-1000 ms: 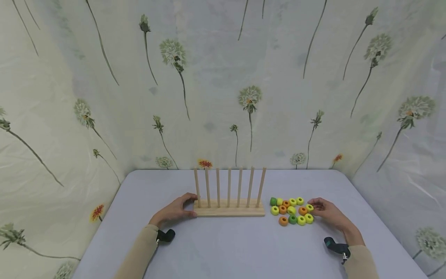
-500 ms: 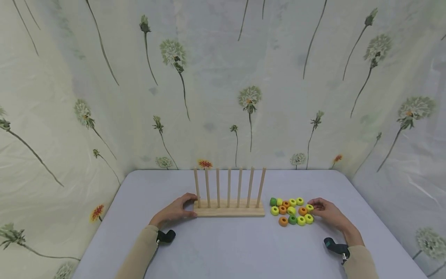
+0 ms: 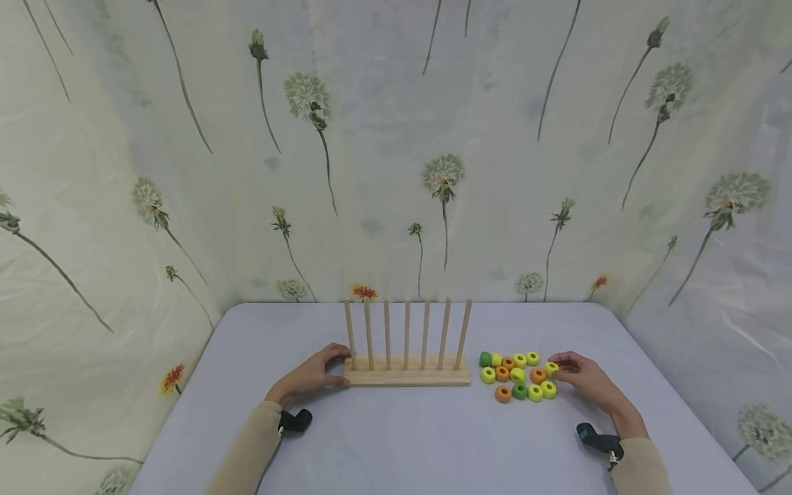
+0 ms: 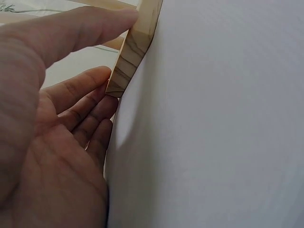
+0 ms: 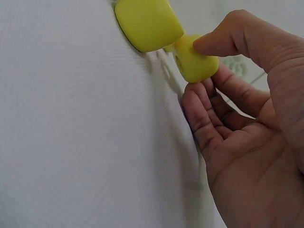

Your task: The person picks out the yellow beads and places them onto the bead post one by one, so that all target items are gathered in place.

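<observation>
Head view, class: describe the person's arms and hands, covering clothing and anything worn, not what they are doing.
The left hand and right hand wear no gloves. Plain beige sleeves reach toward both wrists. Each wrist carries a small black device with a silvery fitting; the right one shows a small greenish patch.

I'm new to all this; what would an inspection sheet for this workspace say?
Surface: white table.
Job's things: wooden rack with seven pegs, none carrying a bead; loose yellow, orange and green beads to its right.
Clutter: nothing seen.
Grippers: bare hands; left hand holds the rack's left end, right hand pinches a yellow bead.
Cables: thin dark line beside the left sleeve; cannot tell if it's a cable.
Surroundings: flower-patterned backdrop behind and on both sides.
</observation>
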The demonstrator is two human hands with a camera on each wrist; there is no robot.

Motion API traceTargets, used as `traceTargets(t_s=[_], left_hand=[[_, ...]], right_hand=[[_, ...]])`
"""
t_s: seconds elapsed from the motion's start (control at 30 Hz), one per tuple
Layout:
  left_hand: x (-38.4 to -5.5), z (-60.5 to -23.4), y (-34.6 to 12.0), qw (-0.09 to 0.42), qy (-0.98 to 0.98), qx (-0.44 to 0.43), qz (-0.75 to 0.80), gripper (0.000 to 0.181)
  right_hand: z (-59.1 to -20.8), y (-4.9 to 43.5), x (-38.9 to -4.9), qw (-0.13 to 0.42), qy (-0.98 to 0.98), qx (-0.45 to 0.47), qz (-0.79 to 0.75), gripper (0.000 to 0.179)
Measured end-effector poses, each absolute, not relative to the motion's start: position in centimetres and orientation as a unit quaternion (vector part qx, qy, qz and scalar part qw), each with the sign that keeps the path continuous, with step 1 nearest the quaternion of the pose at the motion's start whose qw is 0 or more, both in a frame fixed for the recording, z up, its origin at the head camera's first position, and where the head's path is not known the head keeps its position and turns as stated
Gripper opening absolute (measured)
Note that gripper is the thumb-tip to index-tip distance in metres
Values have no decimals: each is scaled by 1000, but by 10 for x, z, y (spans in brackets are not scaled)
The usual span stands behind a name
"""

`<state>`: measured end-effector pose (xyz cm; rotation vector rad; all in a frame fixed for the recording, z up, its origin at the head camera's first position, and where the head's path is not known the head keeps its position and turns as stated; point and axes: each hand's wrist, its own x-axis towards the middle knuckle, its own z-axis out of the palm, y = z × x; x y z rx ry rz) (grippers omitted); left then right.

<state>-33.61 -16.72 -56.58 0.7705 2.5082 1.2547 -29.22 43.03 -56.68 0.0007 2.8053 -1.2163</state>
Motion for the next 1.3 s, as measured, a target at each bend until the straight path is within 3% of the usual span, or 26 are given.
traceTargets(t_s=[0.57, 1.3], left_hand=[[-336, -569, -166, 124, 853, 262, 433, 59], [-335, -563, -167, 118, 850, 267, 439, 59]], right_hand=[[-567, 438, -288, 25, 915, 4, -402, 55], [-510, 419, -285, -18, 921, -28, -389, 56]])
